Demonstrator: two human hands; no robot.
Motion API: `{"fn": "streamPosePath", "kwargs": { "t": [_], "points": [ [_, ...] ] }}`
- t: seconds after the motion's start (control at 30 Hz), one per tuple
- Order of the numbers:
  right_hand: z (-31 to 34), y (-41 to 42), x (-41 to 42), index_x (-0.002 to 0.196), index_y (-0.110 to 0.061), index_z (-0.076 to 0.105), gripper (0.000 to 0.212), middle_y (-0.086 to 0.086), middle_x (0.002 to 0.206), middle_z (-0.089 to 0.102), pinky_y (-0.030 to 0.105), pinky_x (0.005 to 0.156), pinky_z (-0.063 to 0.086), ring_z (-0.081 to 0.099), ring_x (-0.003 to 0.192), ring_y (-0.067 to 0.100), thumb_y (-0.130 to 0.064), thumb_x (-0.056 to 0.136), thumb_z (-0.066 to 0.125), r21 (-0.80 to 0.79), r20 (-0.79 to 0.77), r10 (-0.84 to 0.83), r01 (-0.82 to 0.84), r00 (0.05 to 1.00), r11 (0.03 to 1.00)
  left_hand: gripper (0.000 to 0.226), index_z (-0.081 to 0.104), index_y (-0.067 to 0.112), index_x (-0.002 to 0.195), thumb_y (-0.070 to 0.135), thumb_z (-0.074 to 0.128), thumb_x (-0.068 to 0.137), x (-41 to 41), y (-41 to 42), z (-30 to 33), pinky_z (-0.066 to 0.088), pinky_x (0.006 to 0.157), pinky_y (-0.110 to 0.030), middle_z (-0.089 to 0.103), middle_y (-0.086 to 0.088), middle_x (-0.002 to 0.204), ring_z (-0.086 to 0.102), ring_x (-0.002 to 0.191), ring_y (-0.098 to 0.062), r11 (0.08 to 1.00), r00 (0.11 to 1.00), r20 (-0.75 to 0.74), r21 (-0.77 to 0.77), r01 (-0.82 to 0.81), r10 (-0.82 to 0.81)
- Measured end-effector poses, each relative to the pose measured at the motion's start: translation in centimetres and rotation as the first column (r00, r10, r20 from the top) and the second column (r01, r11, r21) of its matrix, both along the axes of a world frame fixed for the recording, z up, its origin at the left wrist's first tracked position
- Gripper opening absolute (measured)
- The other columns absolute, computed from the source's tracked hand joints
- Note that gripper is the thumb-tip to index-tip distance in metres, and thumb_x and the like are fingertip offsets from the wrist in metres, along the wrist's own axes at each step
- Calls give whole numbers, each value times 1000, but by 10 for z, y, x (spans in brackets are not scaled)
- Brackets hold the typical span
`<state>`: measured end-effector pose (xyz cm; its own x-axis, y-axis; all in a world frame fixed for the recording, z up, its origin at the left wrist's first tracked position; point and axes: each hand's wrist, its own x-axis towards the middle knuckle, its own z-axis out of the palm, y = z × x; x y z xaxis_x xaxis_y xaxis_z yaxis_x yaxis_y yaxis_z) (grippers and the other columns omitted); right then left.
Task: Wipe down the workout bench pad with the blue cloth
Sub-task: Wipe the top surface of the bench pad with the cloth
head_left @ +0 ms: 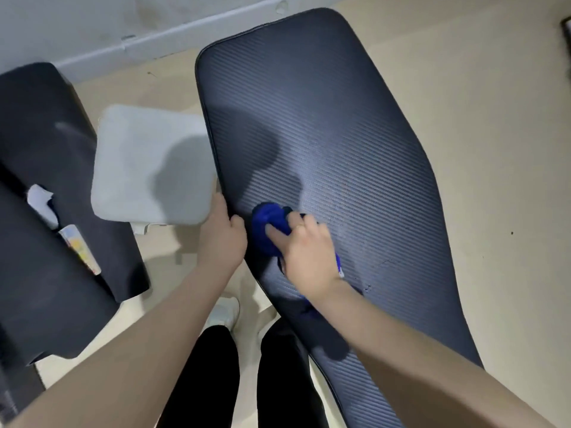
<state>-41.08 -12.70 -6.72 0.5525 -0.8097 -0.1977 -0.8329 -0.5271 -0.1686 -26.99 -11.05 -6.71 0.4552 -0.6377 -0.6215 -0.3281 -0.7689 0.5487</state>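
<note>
The long, dark, ribbed vinyl workout bench pad point(324, 143) runs from the lower right corner up towards the white skirting at the top, its long axis tilted a little leftward as it goes away from the person. The bunched bright blue microfibre cloth point(266, 228) lies on the pad's surface close to its left edge, roughly halfway along its visible length.

The right hand point(304, 254) rests on top of the cloth, fingers loosely curled over the bundle and pressing it into the pad; one fingertip lies across the blue fabric and a ring shows on another finger. The left hand point(222, 236) sits just beside the cloth on the pad's left edge, thumb on the top surface and the fingers wrapped over the side, apparently steadying the bench.

Most of the pad's unwiped-looking surface stretches away from the right hand's fingers along the long axis, towards the far rounded end, with more width open to the right of the cloth. The right hand is the one placed to push the cloth; a stroke forward along the ribs' length seems the natural continuation.
</note>
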Motion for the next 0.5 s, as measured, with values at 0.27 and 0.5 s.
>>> {"fn": "streamPosePath", "kwargs": {
  "t": [0.27,0.5],
  "points": [
    [0,-61,5,107,-18,59,32,16,98,53,36,64,28,52,85,35,-8,77,57,20,-99,-323,326,941,945,48,38,33,141,19,31,95,19,8,-1,39,105,-37,37,-8,123,49,113,-28,998,992,-119,-35,-47,43],
    [3,43,35,92,-33,70,38,7,91,66,29,63,46,59,73,26,-16,67,46,-2,-24,192,-192,981,981,46,49,48,124,23,28,93,25,15,10,44,95,-29,63,6,120,58,108,-16,996,912,-408,-52,-73,45]
  ]
}}
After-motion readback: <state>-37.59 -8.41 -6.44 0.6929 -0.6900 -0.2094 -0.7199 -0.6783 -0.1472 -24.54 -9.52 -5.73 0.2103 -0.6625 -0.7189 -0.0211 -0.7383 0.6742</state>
